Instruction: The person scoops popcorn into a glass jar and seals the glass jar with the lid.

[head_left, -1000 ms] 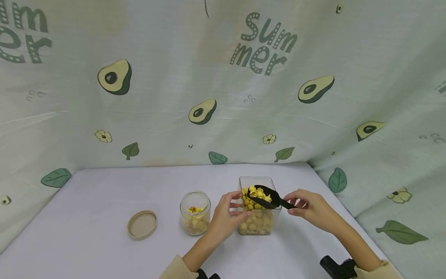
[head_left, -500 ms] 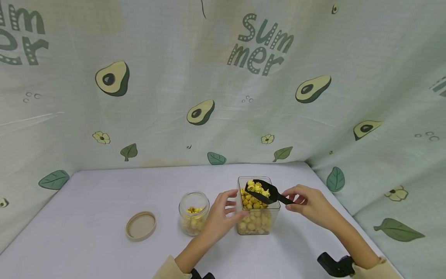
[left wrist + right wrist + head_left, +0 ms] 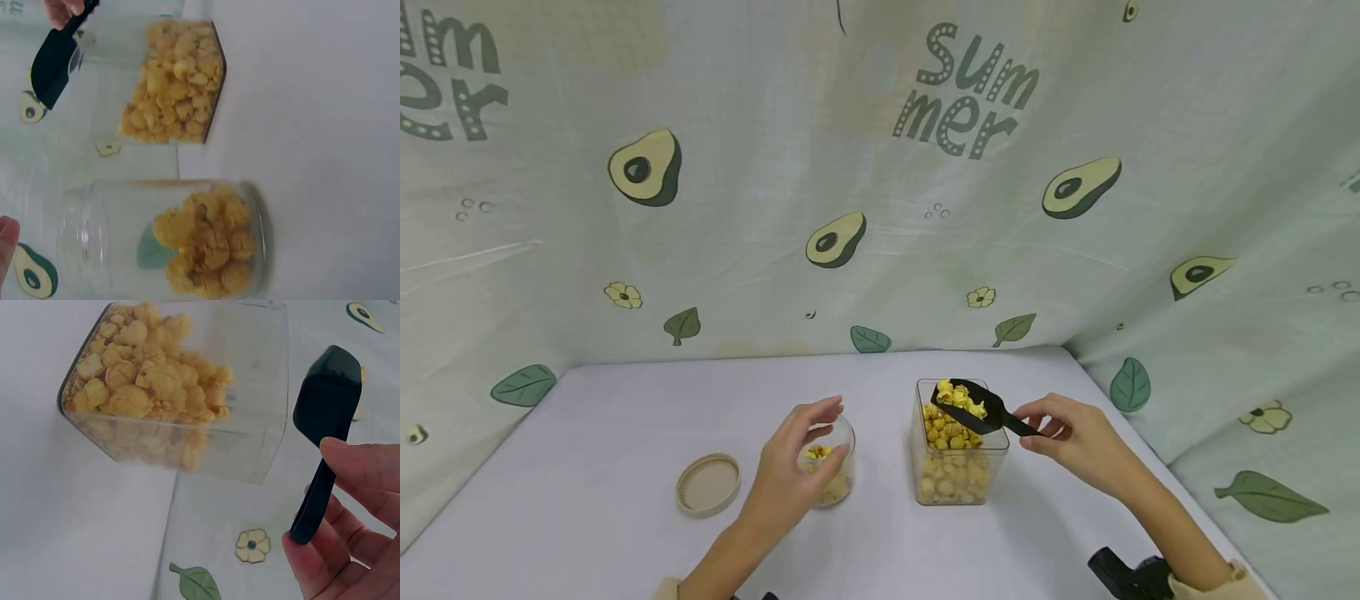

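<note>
My right hand [image 3: 1070,431] pinches the handle of a black scoop [image 3: 995,412] loaded with yellow popcorn [image 3: 957,398]. The scoop hovers over the mouth of a clear square container [image 3: 953,479], itself part full of popcorn; in the right wrist view the scoop [image 3: 329,394] is apart from its rim. My left hand [image 3: 784,468] hovers around the upper part of a round glass jar [image 3: 838,488], thumb and fingers spread and bent. In the left wrist view a fingertip [image 3: 7,240] stays apart from the jar's mouth. Popcorn [image 3: 209,244] covers the jar's bottom. The hand hides much of the jar in the head view.
A round beige lid [image 3: 707,485] lies on the white table [image 3: 587,500] left of the jar. Behind and to the right hangs a printed cloth [image 3: 745,125]. A strip of table separates the jar from the square container.
My left hand has left the side of the square container and moved left to the jar. The right hand, still holding the loaded scoop, has risen slightly above the container.
</note>
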The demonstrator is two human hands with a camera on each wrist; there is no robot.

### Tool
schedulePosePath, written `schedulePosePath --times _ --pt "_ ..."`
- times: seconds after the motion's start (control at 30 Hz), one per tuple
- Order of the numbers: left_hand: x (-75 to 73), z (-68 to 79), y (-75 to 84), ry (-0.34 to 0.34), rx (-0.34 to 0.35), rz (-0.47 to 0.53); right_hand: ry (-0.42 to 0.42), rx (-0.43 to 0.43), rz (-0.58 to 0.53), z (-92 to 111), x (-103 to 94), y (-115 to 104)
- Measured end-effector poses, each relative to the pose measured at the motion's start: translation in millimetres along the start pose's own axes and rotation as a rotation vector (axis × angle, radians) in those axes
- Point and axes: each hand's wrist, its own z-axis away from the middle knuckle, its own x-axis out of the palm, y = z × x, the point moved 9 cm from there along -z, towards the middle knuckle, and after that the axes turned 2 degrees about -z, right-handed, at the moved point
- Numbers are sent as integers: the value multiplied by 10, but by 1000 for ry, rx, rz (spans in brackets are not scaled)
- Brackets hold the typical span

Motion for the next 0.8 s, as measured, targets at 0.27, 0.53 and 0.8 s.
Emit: schedulePosePath --times 0.27,0.53,0.8 --pt "-406 174 -285 20 -83 -104 21 -5 3 5 -33 -51" --pt "-381 435 -743 -127 -398 -82 20 -23 8 -2 2 -72" --pt "-235 538 -1021 -174 -545 88 46 -50 -10 -3 -8 -107"
